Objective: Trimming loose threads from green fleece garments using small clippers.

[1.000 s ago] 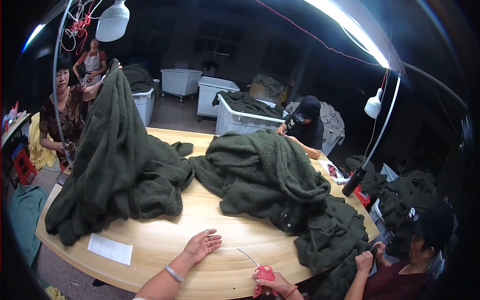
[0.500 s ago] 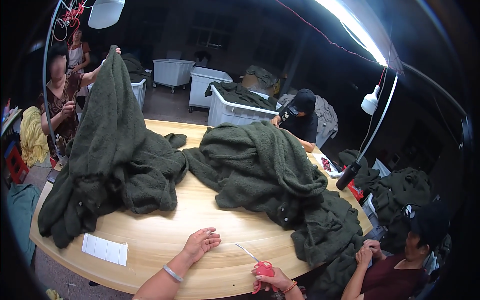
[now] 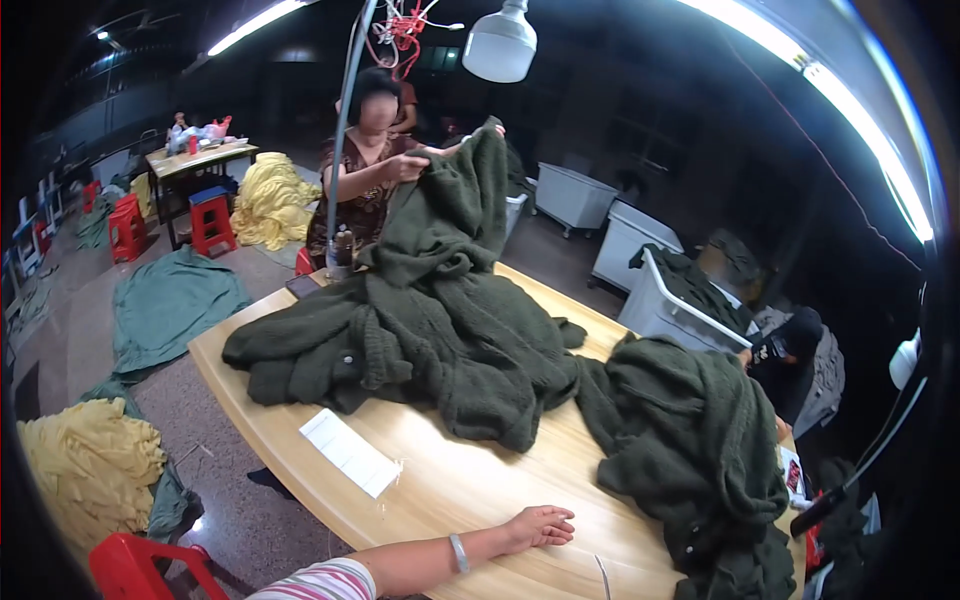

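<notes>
My left hand, with a bangle at the wrist, hovers over or rests on the near part of the wooden table; I cannot tell which. Its fingers are loosely stretched and hold nothing. Just right of it, thin scissor blades poke up from the lower edge. The right hand and the scissor handles are out of the picture. A dark green fleecy garment with a button lies heaped at the table's far left. Another dark green garment covers the right side. Nearest to my left hand lies a white strip of card.
Across the table a co-worker lifts one end of the left garment. A second person bends at the right edge. A metal pole rises at the far-left edge. A red stool stands lower left, near a yellow cloth pile.
The view has swung left, so the scene sits farther right and my right hand has left the picture. The co-worker's raised garment has come down somewhat, now held with both hands.
</notes>
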`<state>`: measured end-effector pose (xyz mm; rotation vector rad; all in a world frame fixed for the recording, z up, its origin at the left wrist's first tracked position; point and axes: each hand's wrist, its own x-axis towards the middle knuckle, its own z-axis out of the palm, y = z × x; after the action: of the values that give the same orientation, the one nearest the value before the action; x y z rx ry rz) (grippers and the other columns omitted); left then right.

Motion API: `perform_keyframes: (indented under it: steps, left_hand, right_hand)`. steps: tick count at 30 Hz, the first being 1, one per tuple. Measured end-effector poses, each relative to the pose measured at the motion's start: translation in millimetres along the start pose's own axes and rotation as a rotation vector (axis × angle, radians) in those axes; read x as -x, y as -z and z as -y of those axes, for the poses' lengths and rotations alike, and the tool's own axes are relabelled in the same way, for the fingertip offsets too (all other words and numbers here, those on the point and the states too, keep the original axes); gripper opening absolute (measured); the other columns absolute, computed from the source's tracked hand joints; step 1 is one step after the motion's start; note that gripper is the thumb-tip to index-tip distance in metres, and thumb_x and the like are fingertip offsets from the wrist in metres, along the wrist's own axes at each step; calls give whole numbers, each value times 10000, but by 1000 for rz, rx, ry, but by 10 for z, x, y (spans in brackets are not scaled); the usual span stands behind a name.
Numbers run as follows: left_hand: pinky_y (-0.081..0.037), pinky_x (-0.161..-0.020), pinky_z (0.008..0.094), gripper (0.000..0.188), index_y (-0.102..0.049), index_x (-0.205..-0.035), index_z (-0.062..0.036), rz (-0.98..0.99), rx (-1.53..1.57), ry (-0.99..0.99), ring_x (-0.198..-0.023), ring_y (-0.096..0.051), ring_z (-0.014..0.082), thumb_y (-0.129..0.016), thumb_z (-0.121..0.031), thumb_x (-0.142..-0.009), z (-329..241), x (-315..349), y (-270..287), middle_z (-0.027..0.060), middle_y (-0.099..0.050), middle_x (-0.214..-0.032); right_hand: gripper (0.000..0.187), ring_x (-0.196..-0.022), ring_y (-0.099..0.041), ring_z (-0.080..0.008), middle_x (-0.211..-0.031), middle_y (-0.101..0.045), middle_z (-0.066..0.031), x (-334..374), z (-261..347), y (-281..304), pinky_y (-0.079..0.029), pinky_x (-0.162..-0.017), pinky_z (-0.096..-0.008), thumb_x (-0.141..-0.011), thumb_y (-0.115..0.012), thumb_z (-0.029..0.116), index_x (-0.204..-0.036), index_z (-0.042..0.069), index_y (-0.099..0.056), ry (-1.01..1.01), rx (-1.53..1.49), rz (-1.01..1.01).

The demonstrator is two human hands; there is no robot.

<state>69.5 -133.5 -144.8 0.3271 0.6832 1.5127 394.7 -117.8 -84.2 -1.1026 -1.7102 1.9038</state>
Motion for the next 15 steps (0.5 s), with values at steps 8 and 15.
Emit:
perform_keyframes:
  steps: [8, 15]
  left_hand:
    - [-551, -892, 321, 320, -487, -1278, -3, 37, 4, 7, -985, -642, 210, -501, -169, -1005, -22, -9, 100, 131, -620, -1094]
    - [-559, -878, 314, 329, -477, -1288, 3, 35, -20, 22, -969, -643, 200, -493, -169, -1007, -48, -7, 63, 129, -616, -1085]
  right_hand:
    - [430, -668, -705, -270, -821, -693, -164, -145, -149, 74, -529, -509, -285, -907, -638, 155, -1270, -10, -477, -149, -38, 79]
    - [405, -671, -701, -269, -832, -689, -163, -140, -135, 86, -562, -542, -325, -910, -628, 130, -1257, -4, -469, -171, 3, 78]
